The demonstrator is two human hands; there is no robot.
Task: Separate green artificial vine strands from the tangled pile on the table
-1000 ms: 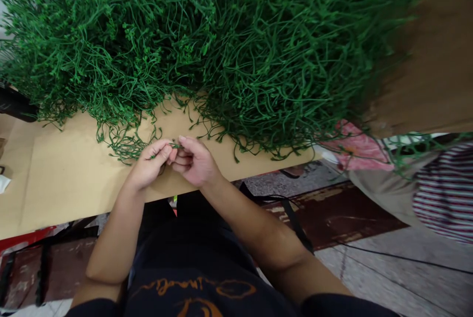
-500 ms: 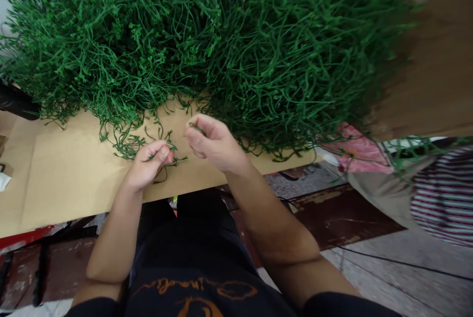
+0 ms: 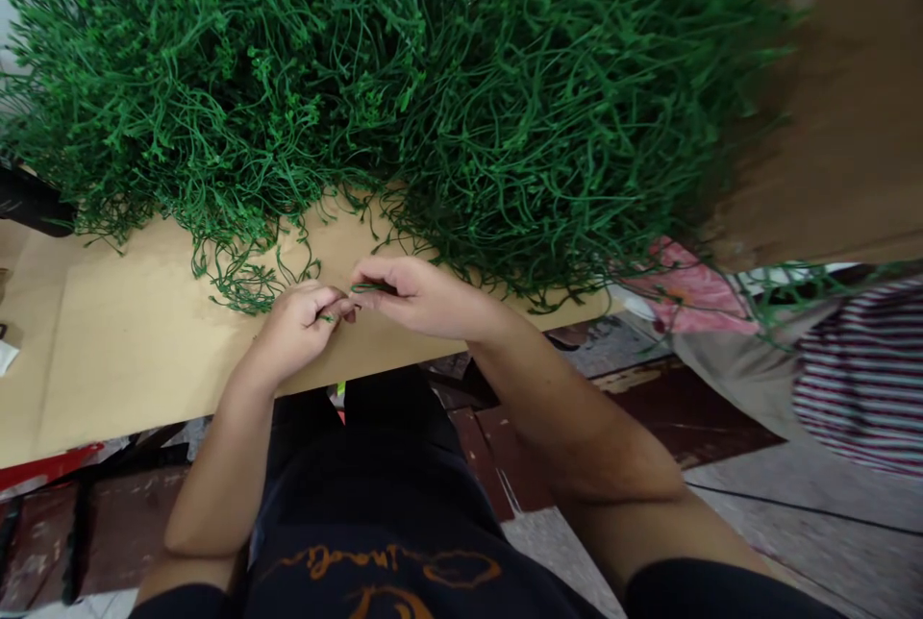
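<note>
Both hands meet above the front part of the cardboard-coloured tabletop (image 3: 130,340). My left hand (image 3: 301,319) is closed in a pinch, with a bit of green stem (image 3: 327,317) showing at its fingertips. My right hand (image 3: 411,294) pinches a thin green plastic stem (image 3: 371,289), its fingertips touching those of the left. Just beyond them spreads a large heap of green artificial plant stems (image 3: 346,90) with small branched tips. A few loose stems (image 3: 249,284) lie on the table to the left of my hands.
At the right stands a big brown cardboard panel (image 3: 829,119). A person in a striped garment (image 3: 858,379) is at the right edge, near a pink cloth or bag (image 3: 696,292). A black object (image 3: 33,201) lies at the left.
My right hand has come down and turned inward, so its fingertips now meet the left hand's. My left hand has shifted slightly down and right.
</note>
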